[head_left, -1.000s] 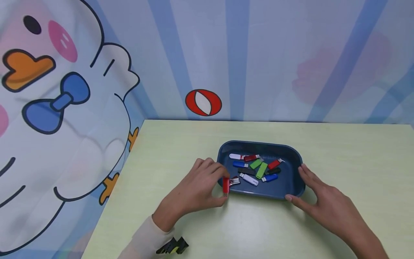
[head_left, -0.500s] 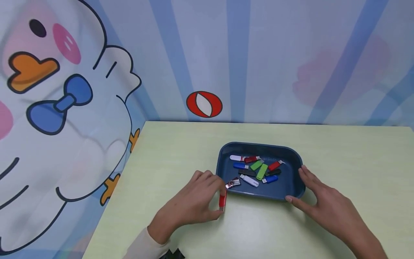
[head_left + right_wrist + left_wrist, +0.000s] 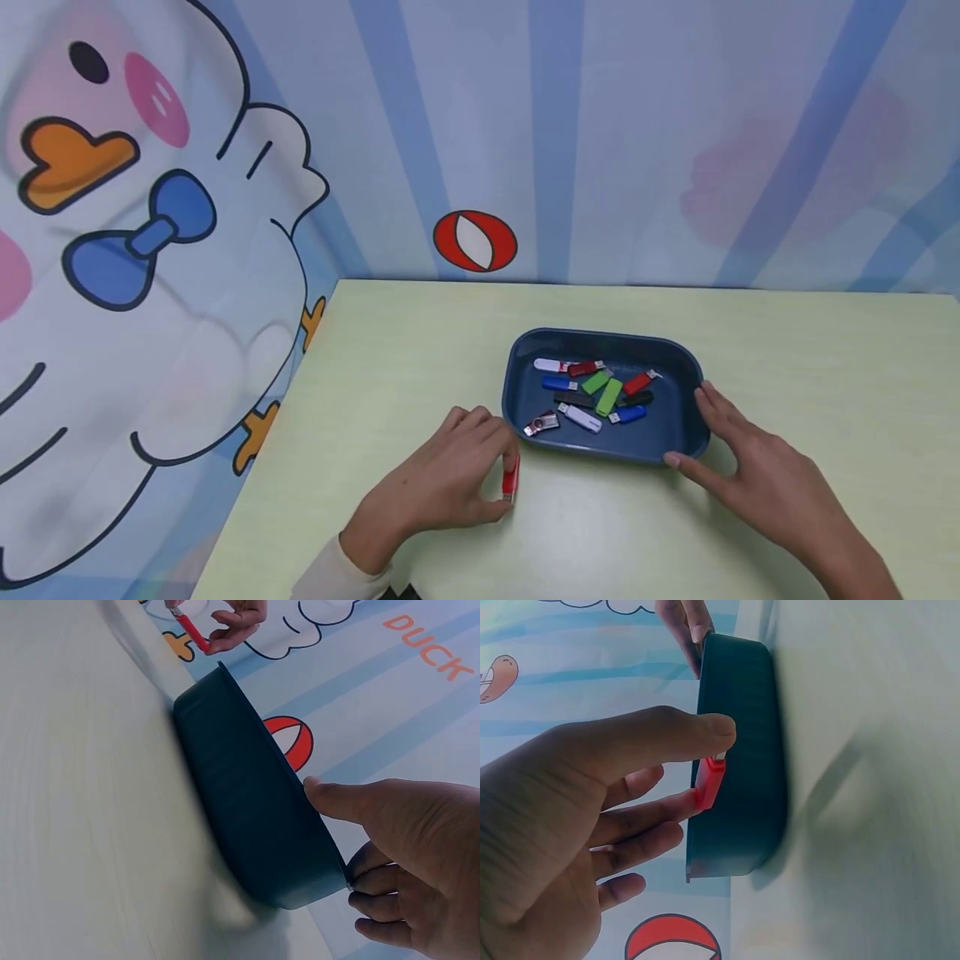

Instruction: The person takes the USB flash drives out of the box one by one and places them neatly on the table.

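Observation:
My left hand [image 3: 438,483] pinches a red USB stick [image 3: 511,481] between thumb and fingers, just in front of the tray's left corner and apart from it. The left wrist view shows the stick's metal plug [image 3: 720,757] against the thumb and its red body [image 3: 710,784] against a fingertip. A dark blue tray [image 3: 675,429] lies on the table. My right hand [image 3: 780,479] holds its near right corner, thumb on the front rim and fingers at the right end. Inside lie several USB sticks, among them a green one [image 3: 609,397] and a silver swivel one [image 3: 542,423].
The pale table [image 3: 420,350] reaches back to a printed blue backdrop [image 3: 622,167]. A big cartoon duck [image 3: 217,275] covers the left side of the backdrop, and a red and white ball [image 3: 475,241] is printed near the table's back edge.
My left hand has carried the red USB stick from over the tray's left front rim toward me and slightly left, outside the tray. The right hand stays at its corner.

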A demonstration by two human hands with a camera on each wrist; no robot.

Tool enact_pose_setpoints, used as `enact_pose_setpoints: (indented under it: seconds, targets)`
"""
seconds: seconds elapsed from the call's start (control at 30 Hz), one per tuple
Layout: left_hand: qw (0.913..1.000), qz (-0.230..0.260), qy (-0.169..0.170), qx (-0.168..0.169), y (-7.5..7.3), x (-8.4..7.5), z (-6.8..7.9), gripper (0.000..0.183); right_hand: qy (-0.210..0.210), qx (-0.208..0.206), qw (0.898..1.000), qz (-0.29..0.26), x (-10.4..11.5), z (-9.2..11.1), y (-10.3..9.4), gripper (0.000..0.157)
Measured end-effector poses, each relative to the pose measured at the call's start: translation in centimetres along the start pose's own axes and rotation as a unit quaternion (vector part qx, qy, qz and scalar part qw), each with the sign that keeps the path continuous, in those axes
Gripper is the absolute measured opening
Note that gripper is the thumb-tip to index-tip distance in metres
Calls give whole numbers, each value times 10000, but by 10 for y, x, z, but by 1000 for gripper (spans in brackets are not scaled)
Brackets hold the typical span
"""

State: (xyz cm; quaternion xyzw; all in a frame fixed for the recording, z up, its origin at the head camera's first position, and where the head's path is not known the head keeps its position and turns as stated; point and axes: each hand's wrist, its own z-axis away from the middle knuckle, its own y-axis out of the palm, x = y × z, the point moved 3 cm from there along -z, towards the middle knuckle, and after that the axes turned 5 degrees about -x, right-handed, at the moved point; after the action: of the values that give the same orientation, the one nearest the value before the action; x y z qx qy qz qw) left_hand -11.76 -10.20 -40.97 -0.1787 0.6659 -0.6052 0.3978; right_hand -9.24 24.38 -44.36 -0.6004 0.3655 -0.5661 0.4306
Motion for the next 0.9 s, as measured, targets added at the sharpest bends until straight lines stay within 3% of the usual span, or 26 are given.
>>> enact_pose_setpoints:
  seconds: [0.53,0.9]
  targets:
    - [9997,113,42,214,19,7,3,40,60,136,9999,21,0,1,-2,111]
    - [9983,-386,380,199,29,11,-4,29,87,134,9999,1,0,-1,-1,111]
